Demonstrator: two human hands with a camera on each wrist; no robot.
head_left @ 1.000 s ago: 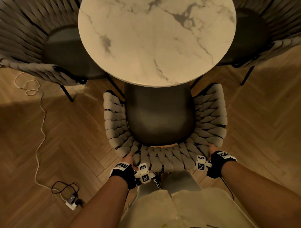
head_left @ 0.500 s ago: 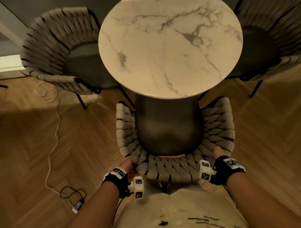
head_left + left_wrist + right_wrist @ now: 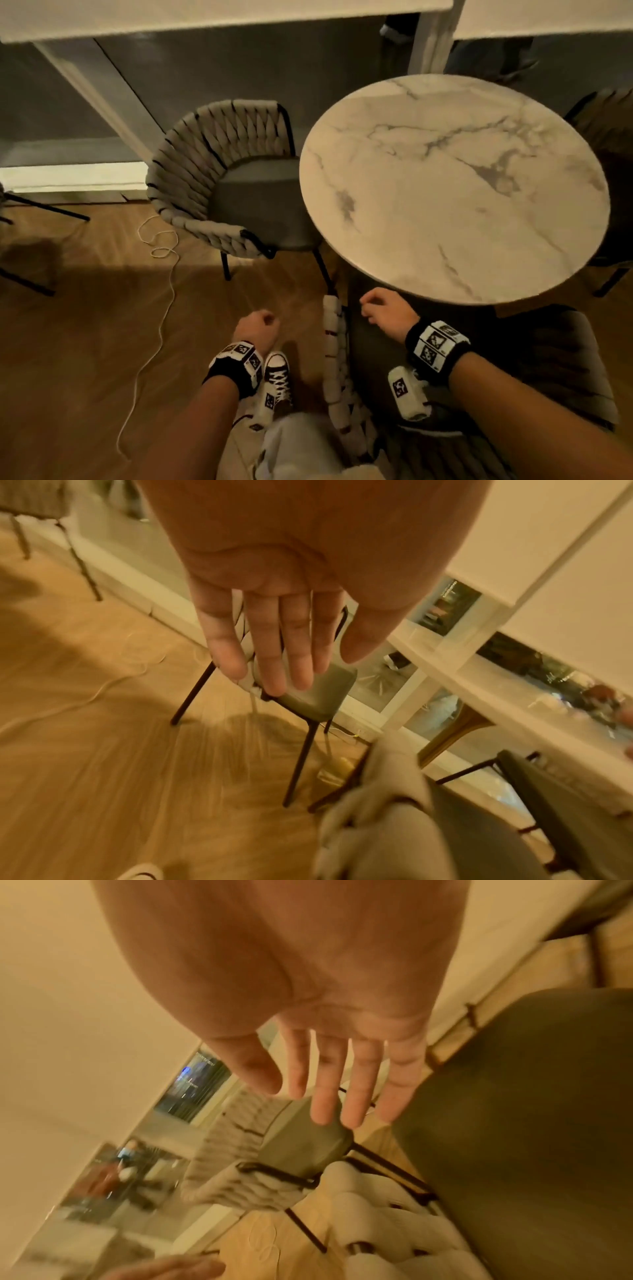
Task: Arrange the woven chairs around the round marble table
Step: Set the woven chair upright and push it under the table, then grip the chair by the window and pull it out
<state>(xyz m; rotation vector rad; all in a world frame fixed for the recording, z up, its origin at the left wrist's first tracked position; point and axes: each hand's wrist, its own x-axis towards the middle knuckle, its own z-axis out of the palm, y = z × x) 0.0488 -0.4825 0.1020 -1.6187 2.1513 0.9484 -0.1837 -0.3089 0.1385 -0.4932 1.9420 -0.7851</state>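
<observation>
Just ahead of the right hand (image 3: 385,310) stands the round white marble surface with grey veins (image 3: 452,185), its near rim almost over the knuckles. That hand hangs free above the dark grey seat cushion (image 3: 373,363) of the nearest woven chair with thick pale cord weave and black metal frame (image 3: 334,359), whose seat runs in under the surface. From the wrist view the right hand's fingers (image 3: 356,1085) are straight and slightly spread, grasping nothing.

The left hand (image 3: 257,330) hangs to the left of that chair's pale woven arm, over the bare herringbone wooden floor (image 3: 85,325) and apart from the weave. From above it looks loosely curled; the wrist view shows its fingers (image 3: 270,647) straight and close together, empty. Below it a black-and-white laced sneaker (image 3: 277,380) stands on the floor.

Farther out beyond the left hand, a second woven chair of the same pale cord and black frame (image 3: 212,171) sits at the left side of the surface, its grey seat partly tucked under the rim. Beyond the right hand, on the far right of the surface, a third chair (image 3: 609,144) shows only as a dark edge. A thin white cable (image 3: 161,308) snakes across the floor to the left of the left hand.
</observation>
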